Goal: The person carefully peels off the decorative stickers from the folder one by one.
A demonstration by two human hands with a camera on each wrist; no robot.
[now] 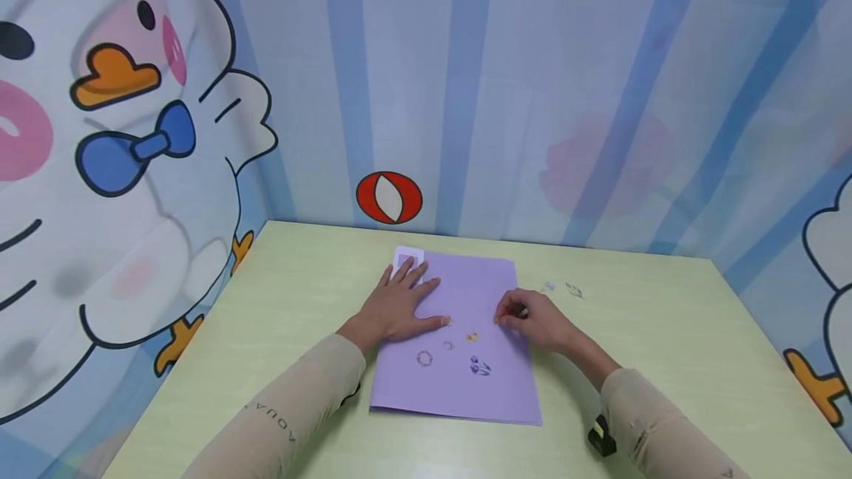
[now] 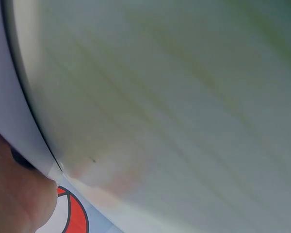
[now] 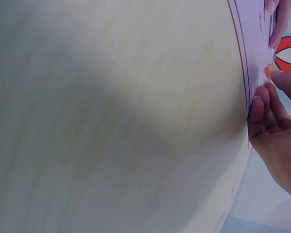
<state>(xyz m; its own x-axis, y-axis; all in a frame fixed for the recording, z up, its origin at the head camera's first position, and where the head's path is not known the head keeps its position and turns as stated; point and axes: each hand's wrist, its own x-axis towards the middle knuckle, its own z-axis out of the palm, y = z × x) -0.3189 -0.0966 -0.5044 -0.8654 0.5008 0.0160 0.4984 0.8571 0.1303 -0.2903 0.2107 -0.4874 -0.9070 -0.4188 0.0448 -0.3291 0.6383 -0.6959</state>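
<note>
Purple paper sheet (image 1: 469, 283): lies on the pale yellow-green table (image 1: 306, 272), clock centre here.
Left hand (image 1: 398, 310): fingers spread, resting at ten o'clock, partly over a white rectangular card (image 1: 401, 251) at eleven.
Right hand (image 1: 538, 320): three o'clock, pinching a small orange piece (image 3: 267, 71) at the sheet's edge.
Decorations: round ring-shaped motif (image 1: 424, 358) at eight, purple flower motif (image 1: 480, 366) at five.

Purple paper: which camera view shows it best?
The head view: nearly the whole purple paper shows from above, partly under the left hand. The right wrist view gives a narrow strip at upper right; the left wrist view, only a strip along its left edge.
</note>
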